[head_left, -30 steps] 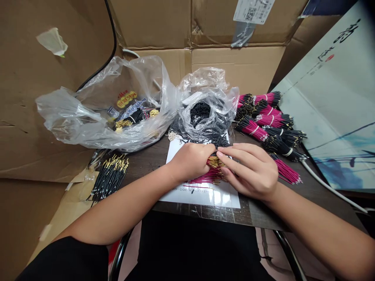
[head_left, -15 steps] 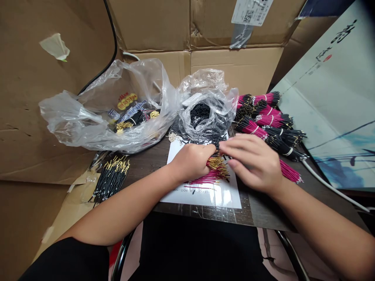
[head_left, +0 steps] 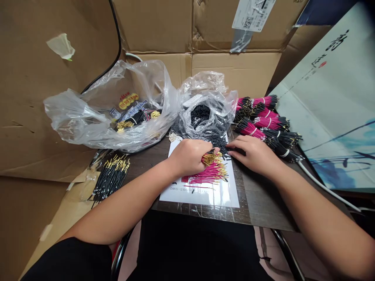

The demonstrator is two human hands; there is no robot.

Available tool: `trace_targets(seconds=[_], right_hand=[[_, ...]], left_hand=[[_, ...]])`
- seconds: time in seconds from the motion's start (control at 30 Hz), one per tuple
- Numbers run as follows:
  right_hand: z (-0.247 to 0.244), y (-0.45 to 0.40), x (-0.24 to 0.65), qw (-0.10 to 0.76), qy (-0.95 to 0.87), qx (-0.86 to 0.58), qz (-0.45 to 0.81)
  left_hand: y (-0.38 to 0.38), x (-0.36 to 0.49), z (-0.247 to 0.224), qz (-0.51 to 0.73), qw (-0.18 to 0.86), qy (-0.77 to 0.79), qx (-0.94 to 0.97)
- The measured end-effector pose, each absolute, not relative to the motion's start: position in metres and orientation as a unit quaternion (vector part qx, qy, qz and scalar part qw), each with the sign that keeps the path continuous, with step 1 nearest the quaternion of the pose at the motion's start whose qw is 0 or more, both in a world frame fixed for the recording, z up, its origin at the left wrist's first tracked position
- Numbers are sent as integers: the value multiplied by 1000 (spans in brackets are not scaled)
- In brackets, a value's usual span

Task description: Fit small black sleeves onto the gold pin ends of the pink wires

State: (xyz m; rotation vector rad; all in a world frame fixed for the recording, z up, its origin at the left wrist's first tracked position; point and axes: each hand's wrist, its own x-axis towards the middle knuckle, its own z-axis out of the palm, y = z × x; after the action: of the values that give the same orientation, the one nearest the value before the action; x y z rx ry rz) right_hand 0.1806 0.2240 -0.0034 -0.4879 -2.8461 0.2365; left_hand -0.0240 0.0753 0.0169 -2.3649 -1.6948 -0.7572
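Observation:
My left hand [head_left: 191,156] is closed round a bunch of gold-tipped wires [head_left: 208,158], whose ends stick out past the thumb. Below it, pink wires with gold tips [head_left: 209,175] lie spread over a printed white sheet [head_left: 199,198]. My right hand [head_left: 252,153] reaches in from the right, thumb and fingertips a little apart, at the edge of a loose pile of small black tubes [head_left: 219,143]. Whether a tube is between those fingertips is too small to tell. More black tubes fill an open clear bag [head_left: 200,115] behind the pile.
A large clear plastic bag [head_left: 88,125] with wire bundles stands at the left. Black gold-tipped wires [head_left: 111,177] lie on cardboard at the lower left. Tied pink and black bundles [head_left: 271,123] are stacked at the right, beside a white cable [head_left: 325,186].
My right hand has drawn away from my left hand and lowered its fingertips to the black tubes. My left hand has shifted slightly left, still holding the bunch.

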Motion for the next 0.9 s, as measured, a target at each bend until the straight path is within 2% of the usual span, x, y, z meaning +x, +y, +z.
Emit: trace_targets(seconds=[0.27,0.5,0.77,0.9], right_hand=[[-7,220,173,132,-977,-165,29],[-12,215,170,134,-974,-178,-34],[-12,217,172,147,-968,-200,-33],[-2,210,174,203,-959,-199,9]], left_hand=[[78,-22,19,-253,46,-576,-776],[80,-25,18,-265,89,-574,-770],[80,-26,14,-263,47,-549,-792],[79,-24,12,-260,47,-555,-789]])
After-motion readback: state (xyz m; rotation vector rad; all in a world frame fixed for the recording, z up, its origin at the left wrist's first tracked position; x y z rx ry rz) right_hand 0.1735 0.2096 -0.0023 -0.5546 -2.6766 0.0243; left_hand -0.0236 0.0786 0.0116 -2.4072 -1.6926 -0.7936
